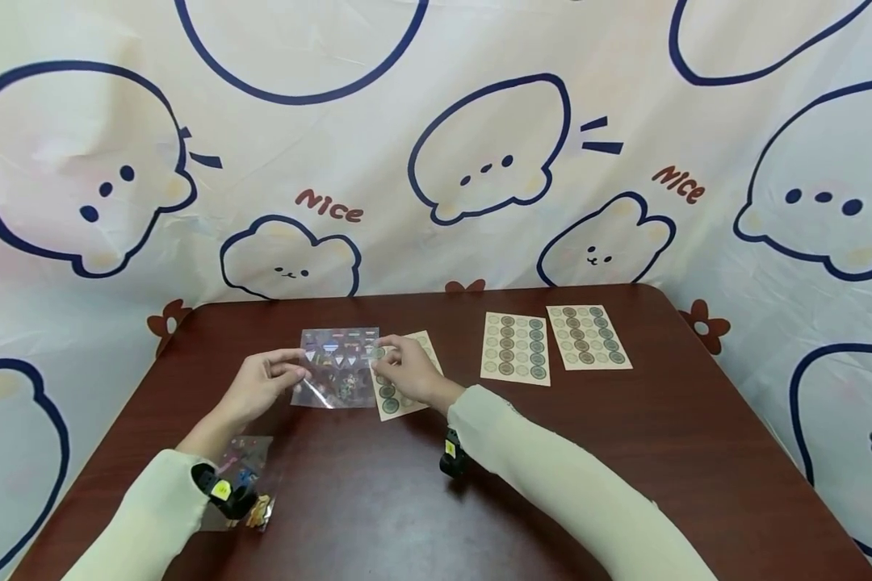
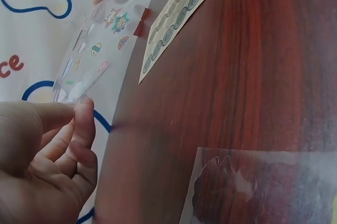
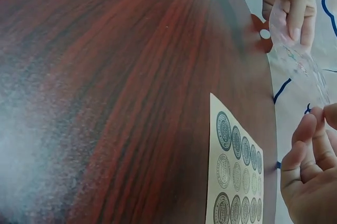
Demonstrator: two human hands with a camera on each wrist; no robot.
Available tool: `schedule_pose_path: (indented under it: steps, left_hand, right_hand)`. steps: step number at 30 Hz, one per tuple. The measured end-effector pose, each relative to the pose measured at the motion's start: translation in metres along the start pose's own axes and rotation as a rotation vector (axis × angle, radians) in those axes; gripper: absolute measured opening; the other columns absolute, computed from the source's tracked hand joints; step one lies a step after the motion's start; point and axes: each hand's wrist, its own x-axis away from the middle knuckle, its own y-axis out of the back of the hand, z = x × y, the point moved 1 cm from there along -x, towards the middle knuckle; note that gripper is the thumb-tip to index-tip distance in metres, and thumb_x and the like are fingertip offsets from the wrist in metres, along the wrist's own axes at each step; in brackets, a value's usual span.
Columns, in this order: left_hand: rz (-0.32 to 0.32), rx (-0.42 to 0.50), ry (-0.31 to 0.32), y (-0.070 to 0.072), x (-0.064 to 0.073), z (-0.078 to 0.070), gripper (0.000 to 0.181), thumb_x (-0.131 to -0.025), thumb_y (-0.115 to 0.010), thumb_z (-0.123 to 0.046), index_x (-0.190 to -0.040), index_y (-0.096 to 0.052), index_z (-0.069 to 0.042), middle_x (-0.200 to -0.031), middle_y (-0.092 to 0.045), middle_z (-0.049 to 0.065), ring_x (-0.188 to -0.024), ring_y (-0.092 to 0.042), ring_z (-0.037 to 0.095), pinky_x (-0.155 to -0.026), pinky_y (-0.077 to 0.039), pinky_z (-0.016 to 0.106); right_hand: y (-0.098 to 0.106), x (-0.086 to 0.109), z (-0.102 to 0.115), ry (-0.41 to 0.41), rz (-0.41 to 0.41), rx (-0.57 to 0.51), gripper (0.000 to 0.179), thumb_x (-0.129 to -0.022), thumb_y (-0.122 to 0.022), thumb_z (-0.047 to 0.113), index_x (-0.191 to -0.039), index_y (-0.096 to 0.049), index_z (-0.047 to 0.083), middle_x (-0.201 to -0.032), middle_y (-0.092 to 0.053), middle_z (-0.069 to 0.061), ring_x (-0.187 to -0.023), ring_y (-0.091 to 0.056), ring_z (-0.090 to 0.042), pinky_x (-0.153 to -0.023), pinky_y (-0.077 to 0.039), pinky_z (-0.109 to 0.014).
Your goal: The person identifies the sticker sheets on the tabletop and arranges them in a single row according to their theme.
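A clear plastic sheet [image 1: 337,379] printed with small colourful stickers is stretched between both hands, raised above the table. My left hand [image 1: 257,387] pinches its left edge between thumb and fingers. At the opposite edge, my right hand [image 1: 412,373] pinches it the same way. In the left wrist view the clear sheet [image 2: 100,42] hangs tilted, with small star and badge designs on it. Below my right hand lies a tan sheet [image 3: 237,182] of round grey and beige stickers, partly covered by that hand in the head view.
Two more tan sheets of round stickers, one [image 1: 514,349] beside the other [image 1: 589,337], lie at the back right of the brown table [image 1: 552,444]. A clear bag [image 1: 250,460] with colourful pieces sits under my left forearm. A patterned cloth [image 1: 392,258] hangs behind the table.
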Motion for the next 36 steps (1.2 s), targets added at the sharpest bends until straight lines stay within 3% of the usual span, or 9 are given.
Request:
schedule_pose_path:
  steps: [3,9,14,23,29,33,36]
  left_hand:
    - [0.0,0.014,0.016,-0.002,0.004,0.001,0.04,-0.103,-0.056,-0.011,-0.139,-0.053,0.007,-0.102,-0.077,0.017,-0.067,-0.063,0.005,-0.062,-0.049,0.028]
    - [0.007,0.084,0.02,-0.007,0.012,-0.001,0.038,-0.101,-0.055,-0.005,-0.136,-0.052,0.01,-0.088,-0.078,0.008,-0.062,-0.067,0.007,-0.057,-0.049,0.027]
    - [0.011,0.116,0.0,-0.008,0.016,-0.005,0.038,-0.1,-0.056,-0.003,-0.135,-0.052,0.011,-0.089,-0.078,0.013,-0.062,-0.068,0.008,-0.055,-0.049,0.025]
    - [0.025,0.07,0.003,-0.004,0.021,-0.013,0.041,-0.1,-0.059,-0.007,-0.138,-0.051,0.008,-0.082,-0.076,0.004,-0.058,-0.066,0.014,-0.055,-0.048,0.028]
    - [0.044,0.001,-0.004,-0.003,0.026,-0.017,0.044,-0.1,-0.06,-0.006,-0.141,-0.05,0.007,-0.063,-0.067,0.009,-0.053,-0.062,0.022,-0.041,-0.028,0.025]
    - [0.057,-0.034,-0.013,-0.004,0.028,-0.018,0.042,-0.101,-0.059,-0.007,-0.14,-0.051,0.007,-0.062,-0.065,0.007,-0.049,-0.057,0.022,-0.039,-0.027,0.024]
    - [0.07,-0.056,-0.006,-0.004,0.03,-0.017,0.04,-0.101,-0.059,-0.008,-0.138,-0.053,0.005,-0.06,-0.063,0.005,-0.046,-0.052,0.016,-0.039,-0.027,0.023]
  right_hand:
    - [-0.001,0.005,-0.001,0.019,0.005,0.013,0.042,-0.102,-0.057,0.01,-0.143,-0.051,0.003,-0.103,-0.071,-0.031,-0.077,-0.06,-0.041,-0.053,-0.036,-0.023]
    - [-0.004,0.015,-0.004,0.045,0.047,-0.016,0.059,-0.098,-0.06,0.004,-0.154,-0.039,0.008,-0.102,-0.071,-0.026,-0.08,-0.064,-0.048,-0.059,-0.045,-0.021]
    - [-0.006,0.022,-0.007,0.066,0.071,-0.005,0.066,-0.097,-0.06,0.0,-0.156,-0.033,0.008,-0.097,-0.071,-0.022,-0.059,-0.057,-0.028,-0.053,-0.045,-0.023]
    - [-0.005,0.026,-0.006,0.086,0.062,0.003,0.058,-0.097,-0.061,0.003,-0.151,-0.039,-0.002,-0.097,-0.071,-0.027,-0.07,-0.062,-0.045,-0.049,-0.044,-0.022]
    - [-0.005,0.032,-0.005,0.057,0.077,-0.025,0.056,-0.097,-0.06,0.001,-0.149,-0.04,-0.003,-0.098,-0.071,-0.031,-0.069,-0.063,-0.039,-0.054,-0.046,-0.022]
    - [-0.004,0.036,-0.005,0.065,0.091,-0.034,0.054,-0.097,-0.058,-0.001,-0.148,-0.043,-0.003,-0.098,-0.07,-0.033,-0.063,-0.058,-0.029,-0.056,-0.046,-0.022]
    - [-0.004,0.038,-0.005,0.067,0.107,-0.04,0.051,-0.097,-0.057,-0.002,-0.146,-0.045,-0.003,-0.096,-0.07,-0.033,-0.06,-0.055,-0.022,-0.049,-0.044,-0.025]
